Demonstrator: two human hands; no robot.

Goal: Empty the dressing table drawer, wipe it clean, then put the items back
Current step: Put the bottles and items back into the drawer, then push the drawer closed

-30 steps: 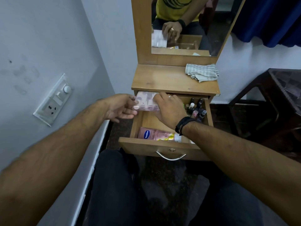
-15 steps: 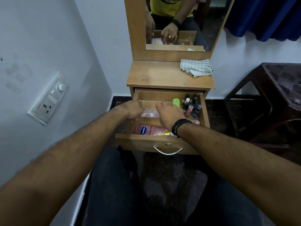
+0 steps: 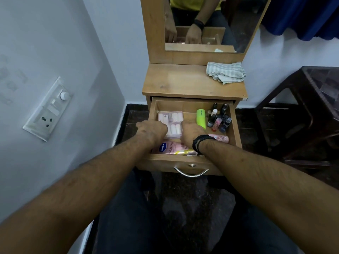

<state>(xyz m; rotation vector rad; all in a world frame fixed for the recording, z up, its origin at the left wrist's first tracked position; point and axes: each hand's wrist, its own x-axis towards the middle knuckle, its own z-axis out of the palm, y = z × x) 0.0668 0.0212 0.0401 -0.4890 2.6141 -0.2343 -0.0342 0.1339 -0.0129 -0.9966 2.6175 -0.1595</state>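
Note:
The dressing table drawer [image 3: 236, 129] stands pulled open. Inside at the back left lies a clear packet of white rolls [image 3: 171, 120]. My left hand [image 3: 152, 132] holds the packet's left near edge, and my right hand [image 3: 191, 132] holds its right near edge; my fingertips are hidden. A green tube [image 3: 200, 118] and several small bottles [image 3: 219, 118] stand at the back right. Along the front lies a pink Vaseline bottle [image 3: 169, 147], partly under my wrists. A pink tube [image 3: 221, 138] lies at the right.
A striped cloth [image 3: 226, 72] sits crumpled on the right of the tabletop [image 3: 179, 81], below the mirror [image 3: 211, 24]. A dark table [image 3: 311, 107] stands close on the right. The left wall carries a switchboard [image 3: 49, 110]. My knees are under the drawer handle [image 3: 190, 172].
Both hands have brought the packet of rolls down from the drawer's top edge into the drawer, where it now lies at the back left. The view has tilted downward.

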